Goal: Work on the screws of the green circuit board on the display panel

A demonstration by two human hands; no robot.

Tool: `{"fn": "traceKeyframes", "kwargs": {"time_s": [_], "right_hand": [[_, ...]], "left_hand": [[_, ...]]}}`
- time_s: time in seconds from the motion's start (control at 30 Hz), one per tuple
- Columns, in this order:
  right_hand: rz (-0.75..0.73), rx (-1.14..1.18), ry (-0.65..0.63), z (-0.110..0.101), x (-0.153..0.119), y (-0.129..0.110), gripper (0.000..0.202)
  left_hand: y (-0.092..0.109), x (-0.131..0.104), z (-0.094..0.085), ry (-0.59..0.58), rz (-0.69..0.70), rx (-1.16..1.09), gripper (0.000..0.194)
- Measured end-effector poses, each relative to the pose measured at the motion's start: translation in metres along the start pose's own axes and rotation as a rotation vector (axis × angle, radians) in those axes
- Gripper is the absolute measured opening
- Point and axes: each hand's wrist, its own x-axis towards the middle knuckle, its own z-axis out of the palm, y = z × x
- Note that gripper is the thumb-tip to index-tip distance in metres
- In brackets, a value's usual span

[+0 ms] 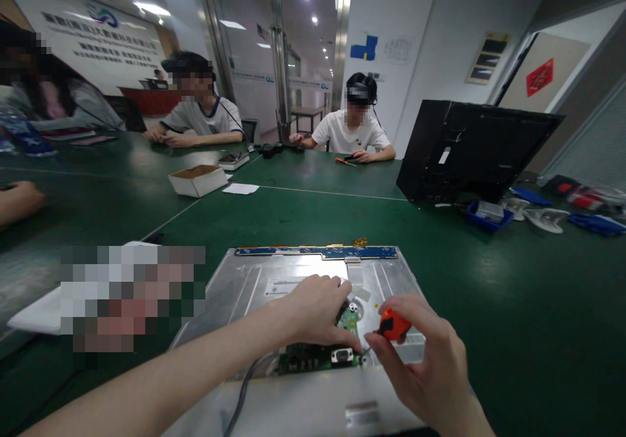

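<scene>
A flat metal display panel (235, 287) lies in front of me on the table, with a green circuit board (350, 317) on its near part. My left hand (313, 310) is over the board, fingers curled at its far side and thumb beside a silver video port (342, 355). The undersides of those fingers are hidden. In my right hand (430, 359), closed between thumb and fingers, is a short orange-and-black screwdriver (394, 325). Its shaft slants down left to the board's right corner, close to my left thumb; the exact tip contact is too small to tell.
A dark cable (242, 398) runs off the panel's near side. A large black monitor casing (482, 153) stands at right, near a blue tray (489, 217). An open cardboard box (198, 181) sits farther left. Several people sit around the green table (303, 215); one person's hand (19, 202) shows at left.
</scene>
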Motion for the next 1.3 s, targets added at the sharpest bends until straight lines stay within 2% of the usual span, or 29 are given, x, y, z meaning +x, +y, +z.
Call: {"fn": "traceKeyframes", "kwargs": {"time_s": [0.1, 0.3, 0.43, 0.63, 0.87, 1.0, 1.3], "right_hand": [[-0.006, -0.023, 0.038, -0.0002, 0.0000, -0.0008, 0.023], [0.090, -0.032, 0.096, 0.0008, -0.0057, -0.0017, 0.026], [0.085, -0.037, 0.042, -0.0008, -0.0033, -0.0031, 0.032], [0.094, -0.024, -0.018, -0.0033, 0.0000, -0.0051, 0.034], [0.031, 0.026, 0.068, 0.0006, -0.0015, -0.0020, 0.031], [0.072, 0.001, 0.104, 0.0020, -0.0026, -0.0019, 0.030], [0.110, 0.030, -0.022, -0.0015, -0.0028, -0.0021, 0.041]], "left_hand": [[-0.0006, 0.0004, 0.0005, 0.001, 0.001, -0.002, 0.064], [-0.0042, 0.0015, 0.0042, 0.027, 0.022, -0.031, 0.064], [-0.0055, 0.0015, 0.0071, 0.044, 0.036, -0.036, 0.061], [-0.0053, 0.0008, 0.0088, 0.067, 0.035, -0.042, 0.069], [-0.0008, -0.0003, 0.0026, 0.017, 0.007, 0.002, 0.068], [-0.0020, 0.0012, 0.0030, -0.006, 0.011, -0.005, 0.060], [-0.0048, 0.0011, 0.0074, 0.028, 0.026, -0.068, 0.067]]}}
